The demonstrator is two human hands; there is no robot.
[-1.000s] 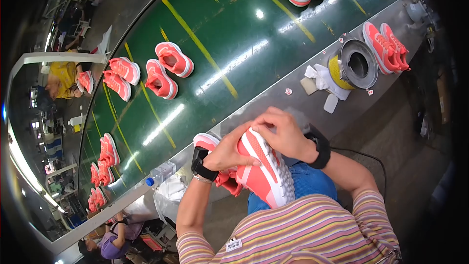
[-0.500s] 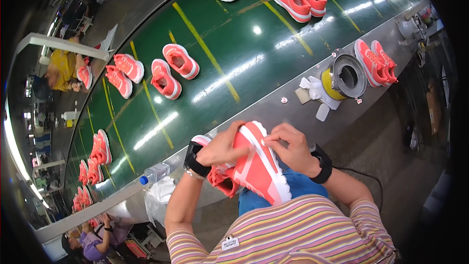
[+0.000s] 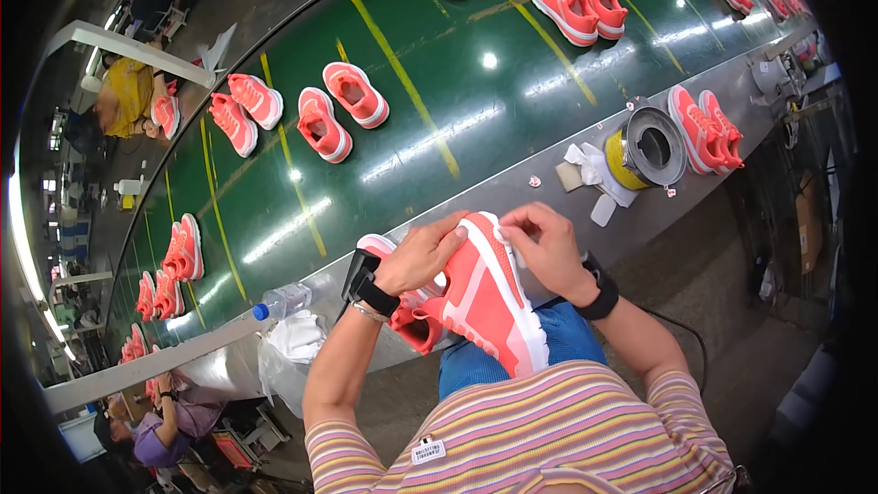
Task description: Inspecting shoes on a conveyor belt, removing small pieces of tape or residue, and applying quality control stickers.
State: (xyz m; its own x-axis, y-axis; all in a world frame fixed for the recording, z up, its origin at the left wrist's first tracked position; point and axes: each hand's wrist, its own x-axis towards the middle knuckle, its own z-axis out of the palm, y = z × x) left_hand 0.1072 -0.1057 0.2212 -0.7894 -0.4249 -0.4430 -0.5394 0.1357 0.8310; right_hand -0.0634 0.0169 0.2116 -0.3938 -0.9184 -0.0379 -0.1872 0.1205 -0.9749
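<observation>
A coral sneaker [image 3: 489, 302] with a white sole is held up over the metal ledge's near edge, toe away from me, its side turned up. My left hand [image 3: 422, 259] grips it near the toe, thumb lying on the upper. At the sole's edge by the toe, my right hand [image 3: 547, 245] has thumb and index finger pinched together; whatever is between them is too small to make out. A second coral sneaker [image 3: 416, 325] lies behind my left hand, partly hidden by the hand and the held shoe.
Pairs of coral sneakers [image 3: 343, 110] stand on the green conveyor belt [image 3: 412, 55]. On the metal ledge are a round tin [image 3: 654, 148], white cloth [image 3: 594, 165], another pair [image 3: 704, 133], a bottle [image 3: 288, 300] and crumpled white material [image 3: 294, 338]. Other people work at left.
My right hand has moved slightly up along the sole toward the toe. My left hand has shifted up over the toe area. The view has turned a little.
</observation>
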